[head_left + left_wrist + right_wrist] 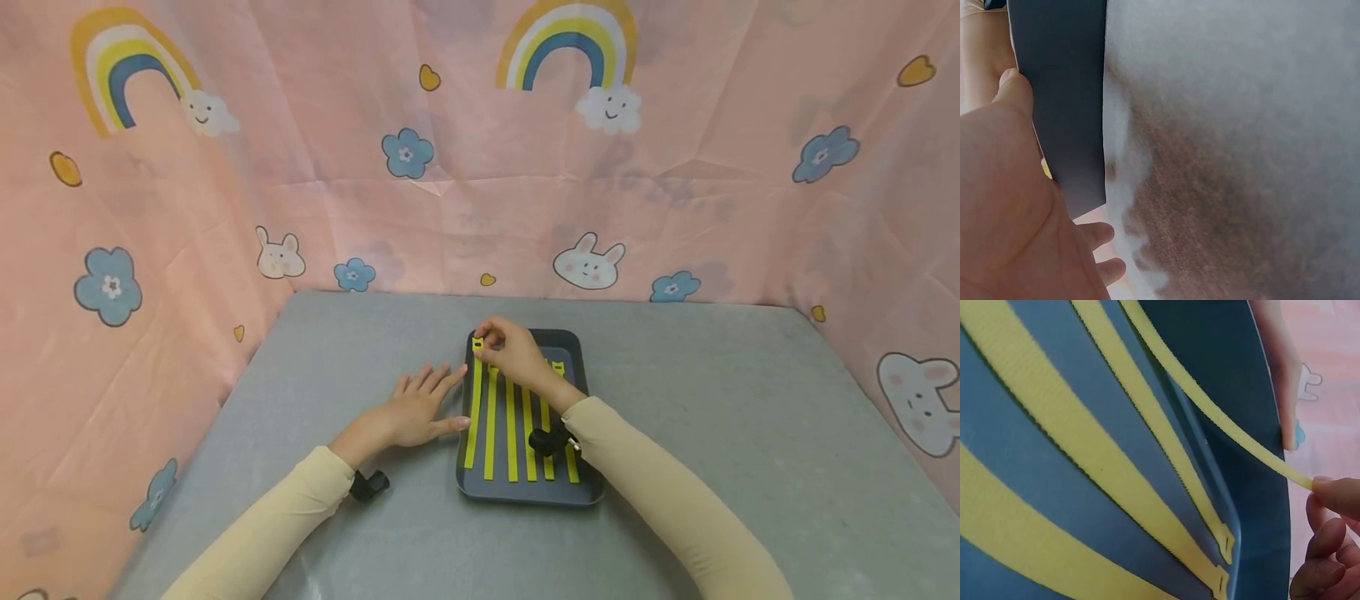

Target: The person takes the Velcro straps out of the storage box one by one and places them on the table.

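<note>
One person works with two bare hands at one grey table [712, 400]. On it, in front of the person, sits one dark rectangular tray [525, 497] with six long yellow straps [491, 433]. Six plain ends show along the tray's near side, and the straps run roughly side by side toward the far side; some of their far ends have a small slot.

The right hand [517, 354] reaches across the tray to its far left part. Its thumb and forefinger close on one strap, the leftmost of the six, in a narrow pinch near its far end, while the other fingers curl beside them. In the right wrist view four straps show: the pinched one stands clear of the tray floor, and two of the other three show their slotted ends.

The left hand [420, 412] is at the tray's left side, its fingers spread and straight, gripping nothing. In the left wrist view its thumb rests against the tray's outer wall.

Two cream sleeves [667, 492] and two black wrist cameras [369, 486] show. Around the table hangs a pink cloth [322, 108] printed with two rainbows [566, 21] and six blue flowers [108, 300].
</note>
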The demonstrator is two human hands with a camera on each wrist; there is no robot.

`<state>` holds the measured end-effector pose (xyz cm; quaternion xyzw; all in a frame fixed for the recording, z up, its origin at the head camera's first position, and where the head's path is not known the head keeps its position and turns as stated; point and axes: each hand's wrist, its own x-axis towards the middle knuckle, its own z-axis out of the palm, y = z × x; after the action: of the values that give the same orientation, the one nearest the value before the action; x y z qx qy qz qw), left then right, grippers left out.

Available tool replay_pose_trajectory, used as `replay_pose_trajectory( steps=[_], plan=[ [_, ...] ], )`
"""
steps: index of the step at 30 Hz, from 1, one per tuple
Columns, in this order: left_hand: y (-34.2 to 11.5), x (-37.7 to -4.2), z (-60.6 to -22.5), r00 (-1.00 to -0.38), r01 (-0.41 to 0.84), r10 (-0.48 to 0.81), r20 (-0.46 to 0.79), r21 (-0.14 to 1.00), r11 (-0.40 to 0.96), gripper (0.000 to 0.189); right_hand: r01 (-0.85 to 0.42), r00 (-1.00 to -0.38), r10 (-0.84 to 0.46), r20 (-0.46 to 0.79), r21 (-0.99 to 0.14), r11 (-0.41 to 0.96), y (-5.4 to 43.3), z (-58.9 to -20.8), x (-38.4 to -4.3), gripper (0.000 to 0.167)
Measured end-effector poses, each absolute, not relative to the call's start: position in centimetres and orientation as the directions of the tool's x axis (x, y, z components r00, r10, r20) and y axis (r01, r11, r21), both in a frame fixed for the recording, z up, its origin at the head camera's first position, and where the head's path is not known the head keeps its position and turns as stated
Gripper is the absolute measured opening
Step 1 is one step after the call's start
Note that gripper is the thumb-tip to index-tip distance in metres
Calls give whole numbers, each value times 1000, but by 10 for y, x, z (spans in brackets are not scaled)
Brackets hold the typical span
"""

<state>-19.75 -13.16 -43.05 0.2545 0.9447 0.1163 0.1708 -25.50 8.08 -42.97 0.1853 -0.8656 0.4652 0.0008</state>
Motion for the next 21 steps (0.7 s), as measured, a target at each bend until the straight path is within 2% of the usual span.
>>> replay_pose_trajectory(
  steps=[21],
  plan=[
    [-132, -199, -435, -816, 434, 512, -270, 300, 850, 86, -321, -920, -354, 168, -842, 434, 87, -395, -253, 21]
  ],
)
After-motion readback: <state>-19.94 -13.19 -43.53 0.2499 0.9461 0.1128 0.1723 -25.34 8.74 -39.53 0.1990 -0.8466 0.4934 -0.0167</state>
